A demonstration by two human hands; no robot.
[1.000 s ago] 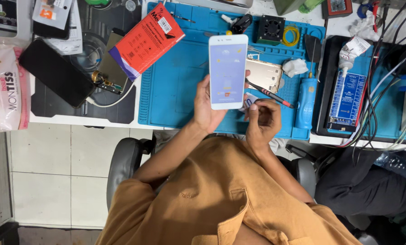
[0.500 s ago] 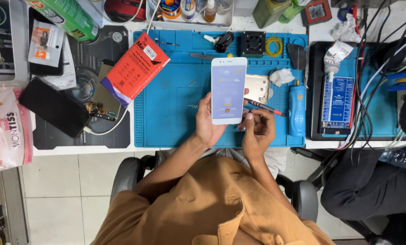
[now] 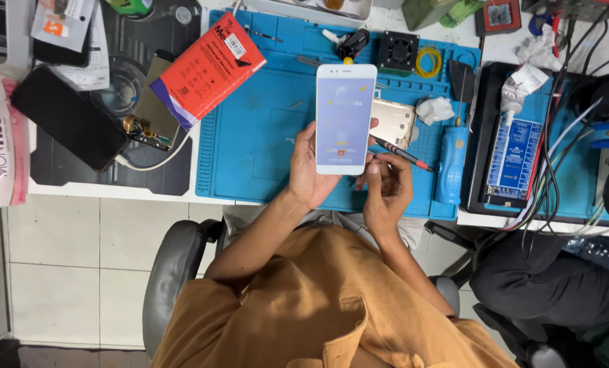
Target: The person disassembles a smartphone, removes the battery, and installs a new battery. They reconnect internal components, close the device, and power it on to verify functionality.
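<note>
Overhead view of the work in hand, as I read it from my remote station. The white phone is held upright above the middle of the blue work mat, screen lit pale lilac and facing up, clear of the table. The left hand grips it from the lower left: its fingers are closed round the bottom edge and the left side, with the palm under the lower corner. The right hand sits just right of the phone's lower corner; its fingers are curled and closed on a thin tool with a dark shaft and a red tip, which slants away to the far right, and the thumb touches the phone's right edge.

Compared with a second ago, the phone has stayed in the same left-hand grip and the same upright pose. The right hand has drawn in against the phone's lower right edge, the tool kept in it throughout. I judge that the phone is now steadied from both sides while its screen is checked.

Just beyond the phone on the mat lies a gold metal frame; a blue powered driver rests to the right, a red box at far left
</note>
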